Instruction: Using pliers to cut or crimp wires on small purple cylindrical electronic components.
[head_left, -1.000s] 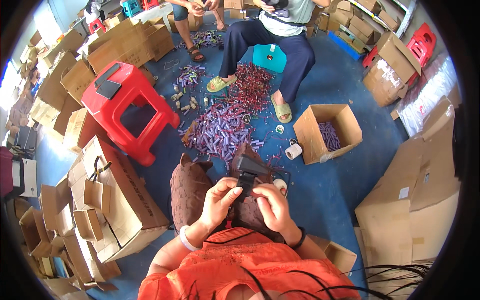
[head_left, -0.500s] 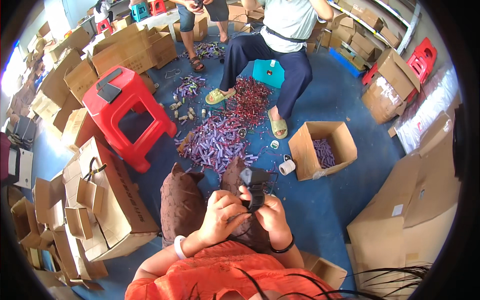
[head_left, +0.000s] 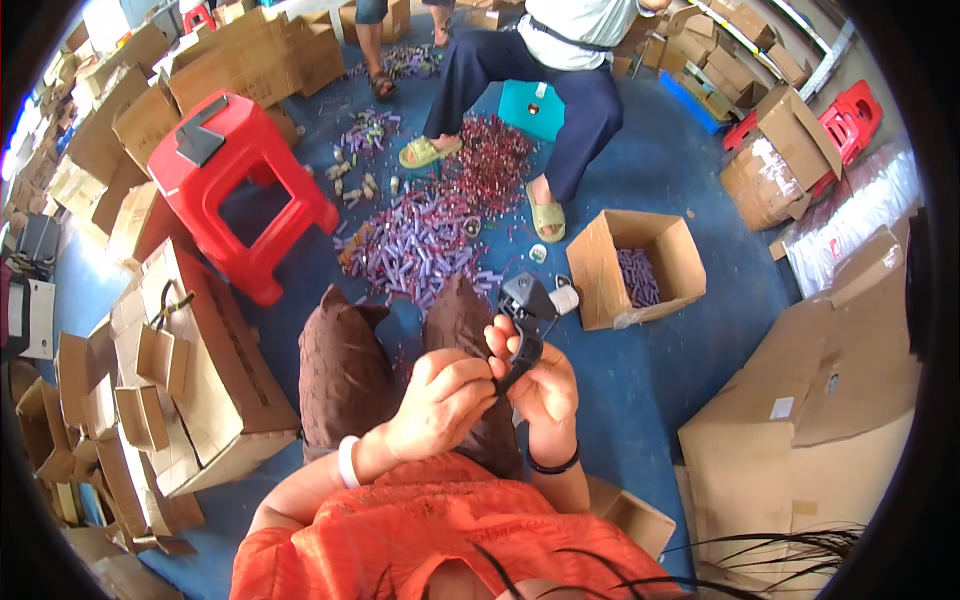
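Note:
A small black device (head_left: 527, 297) with a boxy head and a curved black strap (head_left: 524, 350) is held up above my knees. My right hand (head_left: 548, 388) is closed around the strap, fingers curled at its side. With fingers bent in a pinch, my left hand (head_left: 440, 405) grips the strap's lower end, close to my right fingers. Part of the strap is hidden between the hands. Beyond them, a heap of purple cylindrical cells (head_left: 410, 245) lies on the blue floor.
A red stool (head_left: 240, 190) with a dark flat object on top stands at left. An open carton (head_left: 590, 275) holding purple cells sits at right, beside a white roll (head_left: 565, 299). Large cartons (head_left: 800, 430) flank both sides. A seated person's sandals (head_left: 546, 215) rest near a reddish heap (head_left: 490, 165).
The black device has been raised and turned, so more of its head shows. Both hands keep their grip on the strap. The whole view has tilted, shifting the floor things upward.

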